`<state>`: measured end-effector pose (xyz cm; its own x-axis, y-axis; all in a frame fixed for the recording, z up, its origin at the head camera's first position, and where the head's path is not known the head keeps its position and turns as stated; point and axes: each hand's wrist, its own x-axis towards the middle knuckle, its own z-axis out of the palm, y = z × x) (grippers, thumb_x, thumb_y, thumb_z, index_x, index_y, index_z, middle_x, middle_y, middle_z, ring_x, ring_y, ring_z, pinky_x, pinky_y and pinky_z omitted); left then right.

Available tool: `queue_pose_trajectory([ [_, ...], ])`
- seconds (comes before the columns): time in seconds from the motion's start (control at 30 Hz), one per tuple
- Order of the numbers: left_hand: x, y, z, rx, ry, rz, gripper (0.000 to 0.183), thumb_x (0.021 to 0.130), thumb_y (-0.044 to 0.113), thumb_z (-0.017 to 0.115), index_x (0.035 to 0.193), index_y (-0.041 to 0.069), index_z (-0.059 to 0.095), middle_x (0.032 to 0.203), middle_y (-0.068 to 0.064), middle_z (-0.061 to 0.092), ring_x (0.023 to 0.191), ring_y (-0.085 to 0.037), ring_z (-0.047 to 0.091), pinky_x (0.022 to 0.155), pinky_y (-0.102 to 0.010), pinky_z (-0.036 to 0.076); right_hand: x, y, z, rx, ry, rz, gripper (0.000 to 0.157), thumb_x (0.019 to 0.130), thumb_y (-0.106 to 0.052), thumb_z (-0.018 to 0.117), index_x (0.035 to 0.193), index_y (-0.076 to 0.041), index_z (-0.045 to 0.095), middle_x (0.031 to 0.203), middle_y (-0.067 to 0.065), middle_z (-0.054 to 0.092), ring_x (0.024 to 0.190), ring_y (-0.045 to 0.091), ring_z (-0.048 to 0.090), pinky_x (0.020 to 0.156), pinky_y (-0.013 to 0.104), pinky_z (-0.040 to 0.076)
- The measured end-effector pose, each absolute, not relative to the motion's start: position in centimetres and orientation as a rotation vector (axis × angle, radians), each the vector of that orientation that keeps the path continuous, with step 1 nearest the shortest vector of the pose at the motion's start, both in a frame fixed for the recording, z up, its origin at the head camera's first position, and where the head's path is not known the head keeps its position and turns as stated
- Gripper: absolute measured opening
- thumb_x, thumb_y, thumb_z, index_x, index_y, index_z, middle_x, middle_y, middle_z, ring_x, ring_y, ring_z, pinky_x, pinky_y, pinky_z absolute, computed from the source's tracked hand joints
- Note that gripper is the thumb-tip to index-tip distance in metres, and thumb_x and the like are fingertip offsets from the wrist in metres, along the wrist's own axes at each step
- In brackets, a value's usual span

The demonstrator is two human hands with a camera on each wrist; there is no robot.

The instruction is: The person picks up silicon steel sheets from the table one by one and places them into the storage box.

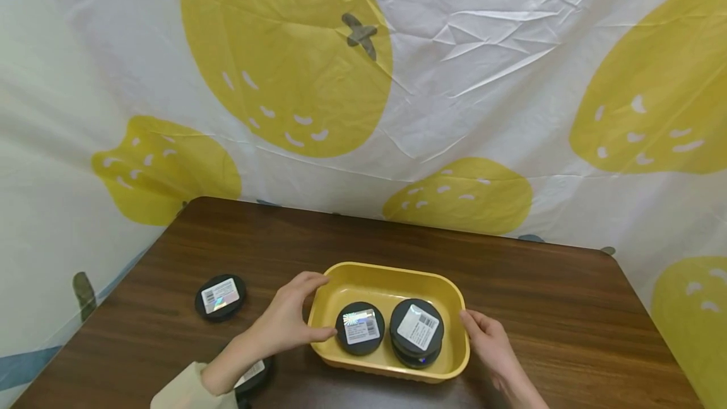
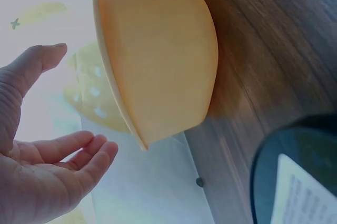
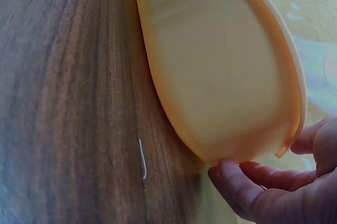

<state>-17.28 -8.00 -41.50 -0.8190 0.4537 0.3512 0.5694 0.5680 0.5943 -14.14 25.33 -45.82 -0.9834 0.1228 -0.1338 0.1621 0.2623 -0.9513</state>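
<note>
A yellow plastic tray with rounded corners sits on the table between both hands. Inside it, a black round disc with a white label lies on the left; to its right, another labelled black disc is stacked over a lower one. My right hand pinches the tray's right end, thumb at the rim and fingers against the outer wall. At the left end, my left hand has thumb and fingers spread, holding nothing; the left wrist view shows a gap between it and the tray.
One labelled black disc lies on the brown wooden table to the left. Another disc is partly hidden under my left forearm. Behind the table hangs a white cloth printed with yellow lemons.
</note>
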Motion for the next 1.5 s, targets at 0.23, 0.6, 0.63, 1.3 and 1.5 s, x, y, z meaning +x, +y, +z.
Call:
queue_pose_trajectory([
  [0.23,-16.8,-9.2,-41.5,-0.792,-2.641,-1.114,0.067,0.061,0.021,0.086,0.116,-0.005,0.059,0.115,-0.012,0.058,0.105,-0.03,0.056,0.086,-0.048,0.046,-14.0,25.2,-45.7,0.302,2.48,-1.861,0.042,0.1,-0.015,0.043,0.122,0.021,0.047,0.112,0.029,0.059,0.102,0.027,0.057,0.081,0.028,0.047],
  [0.6,-16.0,-10.8,-41.8,-0.701,-2.623,-1.088,0.067,0.059,0.019,0.087,0.116,-0.004,0.059,0.115,-0.01,0.059,0.105,-0.029,0.057,0.086,-0.047,0.046,-14.2,25.4,-45.9,0.294,2.463,-1.863,0.044,0.101,-0.017,0.042,0.122,0.022,0.046,0.11,0.028,0.06,0.096,0.022,0.059,0.076,0.024,0.047],
  [0.63,-15.9,-10.9,-41.8,-0.7,-2.617,-1.081,0.066,0.059,0.02,0.087,0.115,-0.004,0.06,0.114,-0.01,0.059,0.105,-0.029,0.057,0.086,-0.047,0.047,-14.2,25.3,-45.9,0.293,2.467,-1.861,0.045,0.101,-0.017,0.042,0.122,0.022,0.046,0.11,0.028,0.06,0.096,0.021,0.059,0.076,0.024,0.047],
  [1.3,-14.9,-12.7,-42.6,-0.663,-2.555,-1.083,0.07,0.057,0.024,0.089,0.116,0.0,0.059,0.108,-0.008,0.062,0.096,-0.026,0.06,0.081,-0.042,0.049,-14.0,25.2,-45.8,0.32,2.452,-1.891,0.043,0.099,-0.017,0.045,0.121,0.019,0.049,0.106,0.024,0.062,0.09,0.018,0.06,0.076,0.026,0.049],
  [1.5,-14.7,-13.1,-42.6,-0.679,-2.52,-1.048,0.069,0.057,0.02,0.088,0.116,-0.001,0.059,0.106,-0.007,0.063,0.095,-0.024,0.061,0.078,-0.041,0.05,-14.0,25.2,-45.8,0.311,2.456,-1.896,0.041,0.099,-0.016,0.045,0.119,0.019,0.05,0.105,0.023,0.063,0.088,0.018,0.06,0.074,0.024,0.049],
])
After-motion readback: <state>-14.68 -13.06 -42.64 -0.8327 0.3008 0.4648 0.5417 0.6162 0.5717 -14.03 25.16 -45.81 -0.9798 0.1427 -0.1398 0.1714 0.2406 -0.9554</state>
